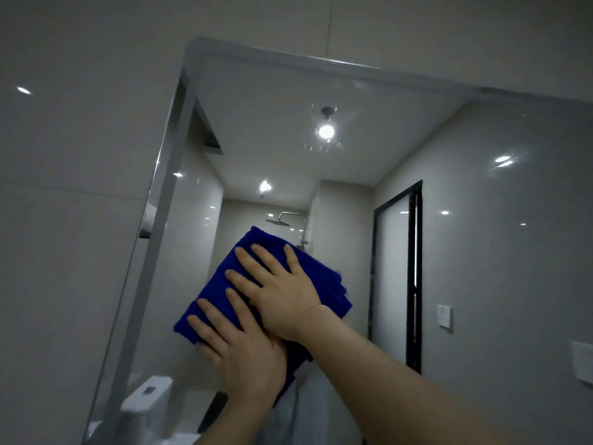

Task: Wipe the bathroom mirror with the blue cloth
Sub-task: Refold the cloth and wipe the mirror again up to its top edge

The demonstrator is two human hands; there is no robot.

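Right hand [282, 293] and left hand [247, 358] flatten blue cloth [332, 284] on mirror [417, 139].

A tiled bathroom, seen largely by reflection: a wall-mounted mirror [417, 139] in a pale grey frame [288, 57] hangs on glossy, light-coloured wall tiles [80, 155]. In the glass appear a flat shower head [278, 220] on a bent arm at the far end of the room, a white toilet [146, 396] with its cistern at the lower left, and a frosted-glass door [393, 277] in a black frame on the side wall. A round ceiling light [326, 131] glares overhead, and a white switch plate [444, 316] sits near the door.
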